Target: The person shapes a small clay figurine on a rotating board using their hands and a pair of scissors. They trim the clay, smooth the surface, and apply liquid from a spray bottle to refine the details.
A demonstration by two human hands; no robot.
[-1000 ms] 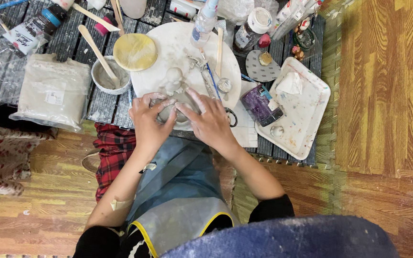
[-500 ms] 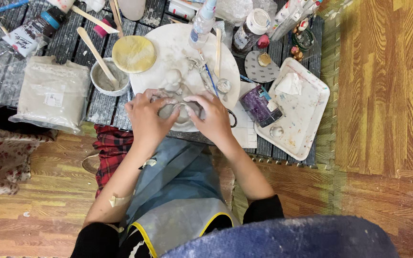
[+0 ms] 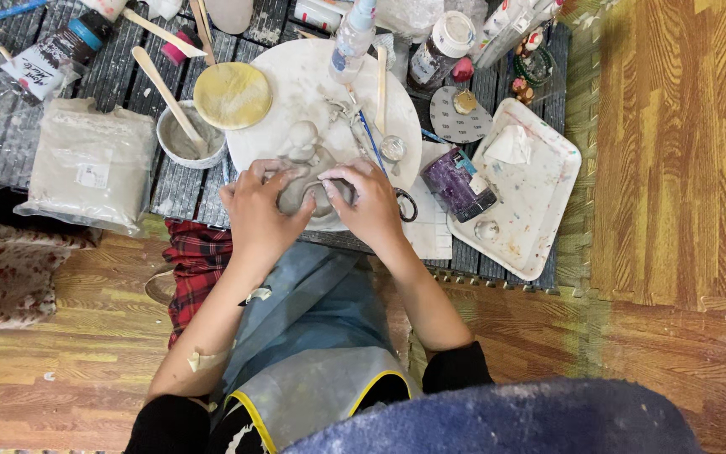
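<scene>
We see a grey clay figure (image 3: pixel 306 172) sitting on the near part of a round white board (image 3: pixel 313 84), its small rounded head towards the far side and its broader body towards us. Both hands close on that body. The left hand (image 3: pixel 258 214) comes in from the left with the wrist low and the fingers (image 3: pixel 275 172) curled over the top of the clay, close together and pressed to it. The right hand (image 3: pixel 371 206) meets it from the other side, knuckles up, fingers bent and bunched, the tips pinching the clay near the figure's middle. Both forearms run back towards us and bend at the elbows above a grey-blue apron (image 3: pixel 313 336); black sleeves are pushed up to the elbows.

On the board beside the figure lie a yellow round sponge (image 3: pixel 231 94), a clear spray bottle (image 3: pixel 353 38), a flat wooden stick (image 3: pixel 381 76) and a thin blue-handled tool (image 3: pixel 369 134). Left of the board stands a small bowl of grey slip (image 3: pixel 185 139) with a wooden spatula (image 3: pixel 165 88) resting in it, and further left a clay block wrapped in plastic (image 3: pixel 86 164). Right of the board we see a purple jar (image 3: pixel 457 181) and a white paint-spattered tray (image 3: pixel 531 193) holding a crumpled tissue (image 3: pixel 507 145). All this rests on a dark slatted mat (image 3: pixel 170 189) on a wooden floor (image 3: pixel 682 168).
</scene>
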